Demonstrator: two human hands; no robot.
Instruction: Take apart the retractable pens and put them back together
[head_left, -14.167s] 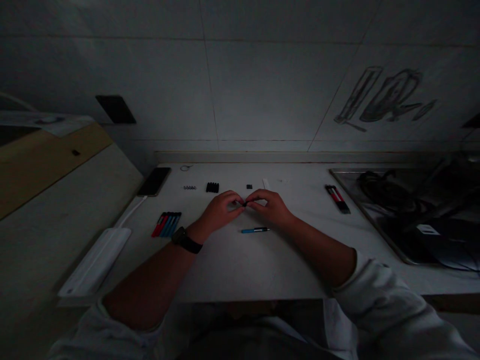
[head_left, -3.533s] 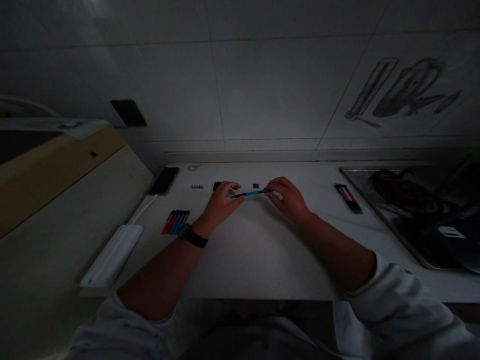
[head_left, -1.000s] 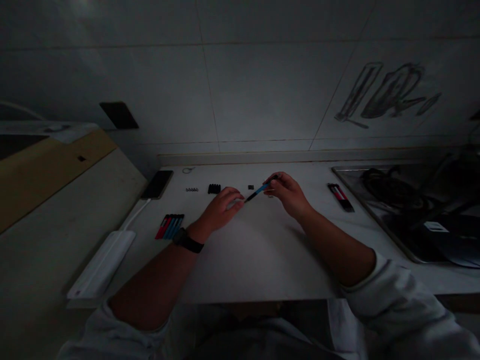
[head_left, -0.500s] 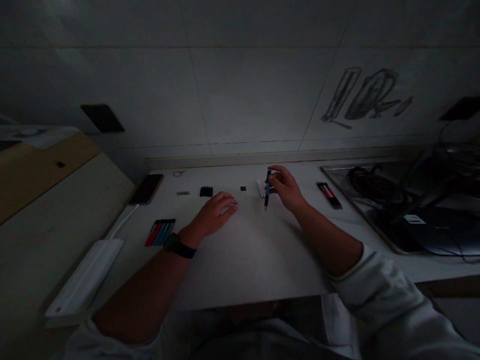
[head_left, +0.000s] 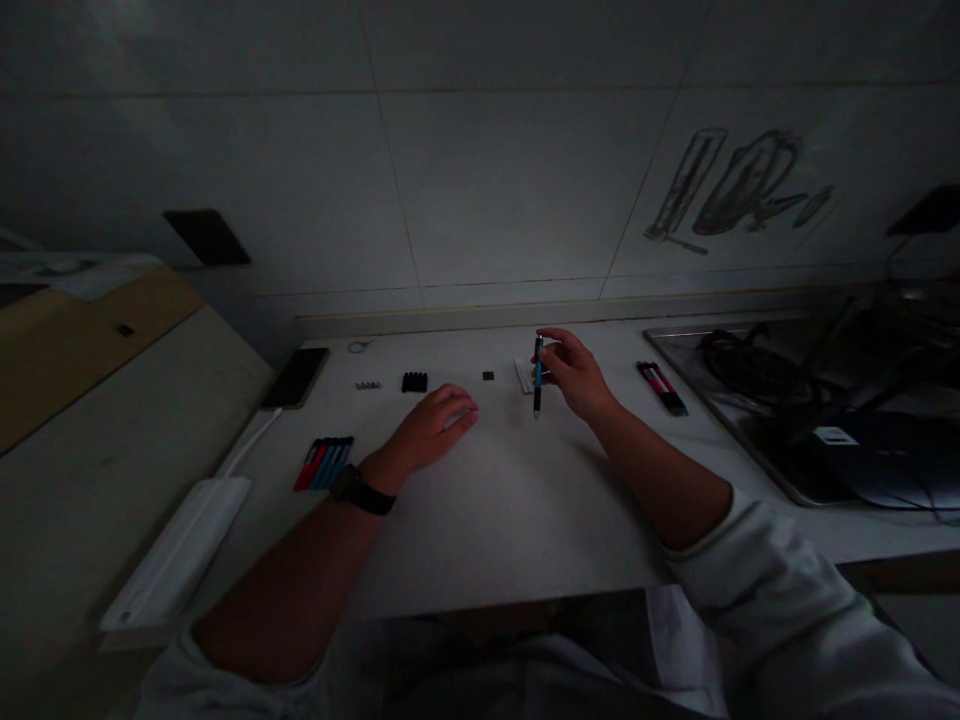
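Note:
In dim light, my right hand grips a blue pen and holds it upright, its tip pointing down just above the white counter. Resting flat on the counter to the left is my left hand, fingers stretched out with nothing in them, a dark watch on the wrist. Just behind the pen lies a small white strip.
A row of red and blue pens lies at the left. Behind are a phone, a small grey part, black parts, a tiny black piece. Red-black pens lie right, beside a sink holding cables. A white power strip sits at the left edge.
My left hand has let go of the pen and lies flat on the counter. My right hand has turned the pen from a slant to upright, tip down.

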